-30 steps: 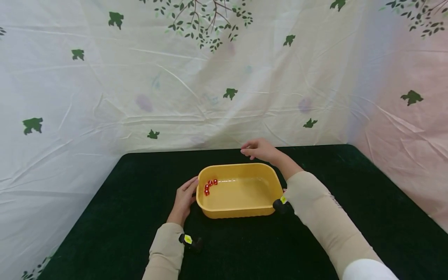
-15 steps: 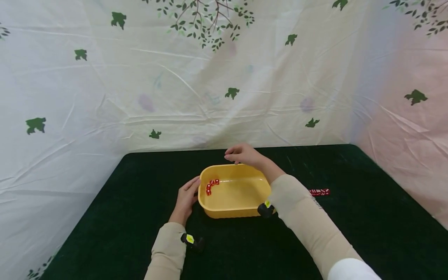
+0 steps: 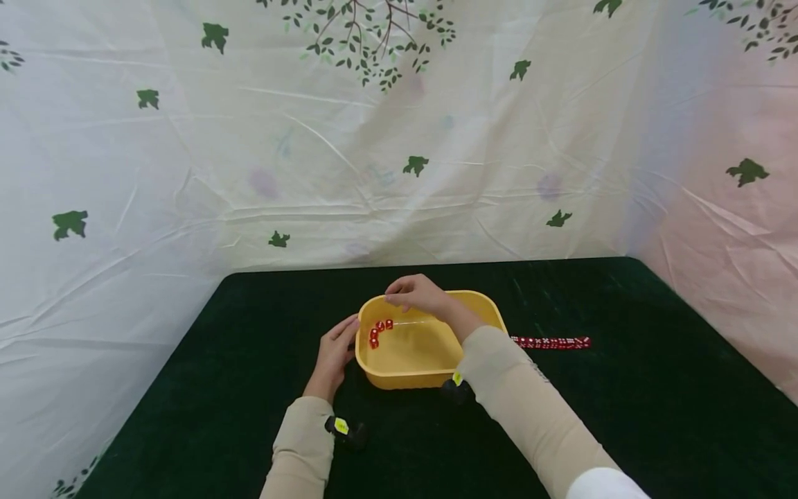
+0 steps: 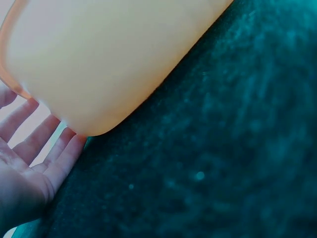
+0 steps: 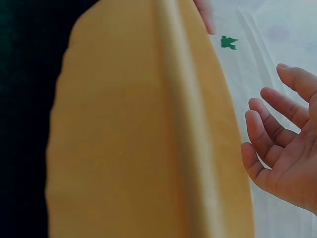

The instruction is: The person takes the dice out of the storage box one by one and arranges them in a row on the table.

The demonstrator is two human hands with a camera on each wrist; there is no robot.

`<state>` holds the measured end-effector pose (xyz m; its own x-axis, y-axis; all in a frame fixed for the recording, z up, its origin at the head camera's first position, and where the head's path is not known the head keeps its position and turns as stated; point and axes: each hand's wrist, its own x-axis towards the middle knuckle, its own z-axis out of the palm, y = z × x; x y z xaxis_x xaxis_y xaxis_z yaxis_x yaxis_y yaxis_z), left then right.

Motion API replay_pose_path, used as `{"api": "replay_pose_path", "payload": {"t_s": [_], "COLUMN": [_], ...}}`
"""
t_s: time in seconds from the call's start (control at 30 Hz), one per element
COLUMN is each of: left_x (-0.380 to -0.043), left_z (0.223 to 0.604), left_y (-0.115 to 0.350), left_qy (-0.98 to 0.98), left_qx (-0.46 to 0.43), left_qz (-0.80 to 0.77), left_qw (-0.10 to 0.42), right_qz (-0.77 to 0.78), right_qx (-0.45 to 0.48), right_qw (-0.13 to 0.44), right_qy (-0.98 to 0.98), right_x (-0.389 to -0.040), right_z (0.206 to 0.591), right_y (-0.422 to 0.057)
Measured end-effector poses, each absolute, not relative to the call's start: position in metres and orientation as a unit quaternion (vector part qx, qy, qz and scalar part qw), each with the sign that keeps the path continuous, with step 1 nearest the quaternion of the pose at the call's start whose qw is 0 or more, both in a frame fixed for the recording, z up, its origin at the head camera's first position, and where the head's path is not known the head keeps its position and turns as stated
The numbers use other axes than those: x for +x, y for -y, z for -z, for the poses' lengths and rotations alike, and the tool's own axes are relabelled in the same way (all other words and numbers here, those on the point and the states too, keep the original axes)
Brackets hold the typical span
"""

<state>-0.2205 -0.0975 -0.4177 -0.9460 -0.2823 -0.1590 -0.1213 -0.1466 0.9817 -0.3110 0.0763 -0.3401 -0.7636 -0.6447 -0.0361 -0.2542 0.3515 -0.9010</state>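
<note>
A yellow plastic tub stands on the dark green cloth in the head view. Several red dice lie inside it near its left end. My left hand touches the tub's left end; the left wrist view shows its fingers fairly straight against the outer wall. My right hand hovers over the tub's far left part, above the dice. In the right wrist view its fingers are loosely bent, with thumb and forefinger apart and nothing visible between them.
A straight row of red dice lies on the green-covered table right of the tub. My right sleeve crosses the tub's right front corner. A pale leaf-printed sheet hangs behind the table.
My right hand has moved left and lower, from behind the tub to over its far left part. More of the dice row now shows. The left hand has stayed at the tub.
</note>
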Motion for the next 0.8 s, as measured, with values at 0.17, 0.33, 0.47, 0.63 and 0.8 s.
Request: {"api": "replay_pose_path", "payload": {"t_s": [0.17,0.33,0.47,0.63,0.8], "left_x": [-0.222,-0.223,-0.223,-0.222,-0.221], "left_z": [0.419,0.419,0.420,0.419,0.419], "left_y": [0.099,0.098,0.098,0.098,0.097], "left_qy": [0.651,0.648,0.645,0.647,0.649], "left_qx": [0.151,0.145,0.139,0.142,0.140], "left_qz": [0.742,0.744,0.748,0.745,0.744], "left_qw": [0.056,0.067,0.077,0.075,0.077], "right_qz": [0.495,0.496,0.489,0.483,0.483], "right_qx": [-0.264,-0.250,-0.239,-0.228,-0.226], "right_qw": [0.201,0.212,0.217,0.224,0.223], "right_qy": [-0.803,-0.804,-0.810,-0.815,-0.816], "right_x": [-0.307,-0.308,-0.310,-0.309,-0.309], "right_z": [0.349,0.360,0.369,0.376,0.382], "right_y": [-0.070,-0.068,-0.067,-0.065,-0.062]}}
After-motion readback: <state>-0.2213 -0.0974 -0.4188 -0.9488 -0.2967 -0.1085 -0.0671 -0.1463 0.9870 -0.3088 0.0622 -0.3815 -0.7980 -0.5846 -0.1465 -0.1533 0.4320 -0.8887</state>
